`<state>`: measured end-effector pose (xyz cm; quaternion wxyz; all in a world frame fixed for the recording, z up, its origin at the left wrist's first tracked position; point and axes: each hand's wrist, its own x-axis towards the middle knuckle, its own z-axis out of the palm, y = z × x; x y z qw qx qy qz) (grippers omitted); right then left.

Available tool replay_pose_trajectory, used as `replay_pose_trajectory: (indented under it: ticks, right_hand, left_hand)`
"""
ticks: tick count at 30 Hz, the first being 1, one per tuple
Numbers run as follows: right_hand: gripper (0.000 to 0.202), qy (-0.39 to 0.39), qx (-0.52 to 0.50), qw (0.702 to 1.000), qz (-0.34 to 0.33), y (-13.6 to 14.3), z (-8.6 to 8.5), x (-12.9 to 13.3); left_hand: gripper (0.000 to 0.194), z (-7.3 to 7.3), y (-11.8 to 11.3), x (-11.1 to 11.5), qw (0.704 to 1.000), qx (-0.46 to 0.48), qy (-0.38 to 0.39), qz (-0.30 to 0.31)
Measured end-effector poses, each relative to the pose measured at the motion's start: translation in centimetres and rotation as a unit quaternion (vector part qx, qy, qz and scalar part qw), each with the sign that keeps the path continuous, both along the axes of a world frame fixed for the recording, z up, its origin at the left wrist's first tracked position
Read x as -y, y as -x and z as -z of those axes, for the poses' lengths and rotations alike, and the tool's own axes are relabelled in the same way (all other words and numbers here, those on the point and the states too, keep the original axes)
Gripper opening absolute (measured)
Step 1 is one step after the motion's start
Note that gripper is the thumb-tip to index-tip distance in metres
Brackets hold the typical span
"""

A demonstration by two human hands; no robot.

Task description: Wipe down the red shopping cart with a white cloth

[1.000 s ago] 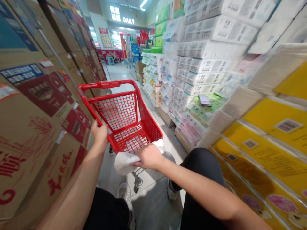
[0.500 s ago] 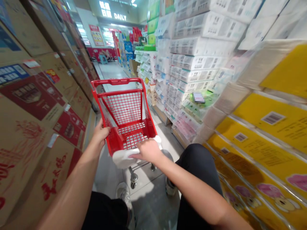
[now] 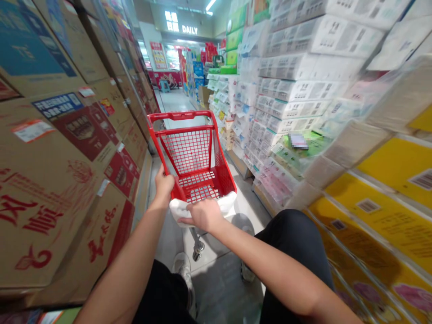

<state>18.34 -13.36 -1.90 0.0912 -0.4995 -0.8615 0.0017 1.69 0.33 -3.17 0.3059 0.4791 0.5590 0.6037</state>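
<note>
A small red shopping cart [image 3: 225,177] with grid walls stands in front of me. My left hand [image 3: 164,183] is closed round its left side rim. Over the near edge of the basket lies a white cloth [image 3: 227,202], bunched along the edge. My right hand [image 3: 204,215] presses on this cloth with its fingers curled over it, and part of the cloth is hidden beneath the hand. Inside, the basket shows only its bare red grid. Under the near end a caster wheel [image 3: 198,250] rests on the floor.
Stacked cardboard boxes [image 3: 40,189] line the left of the narrow aisle. White paper packs [image 3: 290,105] and yellow packs [image 3: 374,198] are piled along the right. Far ahead, a blue stool [image 3: 164,85] stands near a lit DAILY sign [image 3: 189,29].
The view has turned left, so everything sits further right in it. My right hand has slid left along the cart's near edge with the cloth. My left hand keeps hold of the rim.
</note>
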Motion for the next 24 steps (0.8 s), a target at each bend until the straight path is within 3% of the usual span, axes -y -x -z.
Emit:
replay_pose_trajectory:
  ticks: [3, 8, 13, 18, 24]
  right_hand:
    - [0.056, -0.007, 0.011, 0.999, -0.048, -0.4, -0.4, 0.0]
    - [0.064, -0.008, 0.065, 0.995, -0.073, -4.9, -1.2, -0.9]
    - [0.056, -0.046, 0.072, 0.975, -0.207, -8.5, -1.8, -2.3]
    - [0.058, -0.086, 0.097, 0.948, -0.291, -9.8, -2.7, -5.1]
    - [0.07, -0.082, 0.141, 0.938, -0.306, -10.4, -4.1, -8.5]
  left_hand:
    - [0.071, -0.8, 1.2, 0.3, 0.997, 0.055, 0.024, 0.039]
    - [0.079, -2.1, 2.4, 0.8, 0.995, 0.041, 0.065, 0.061]
    - [0.082, -2.6, 3.4, 0.7, 0.994, 0.023, 0.071, 0.084]
    - [0.089, -2.9, 4.4, 0.6, 0.991, -0.023, 0.095, 0.092]
    - [0.089, -3.2, 4.6, 0.4, 0.985, 0.0, 0.07, 0.157]
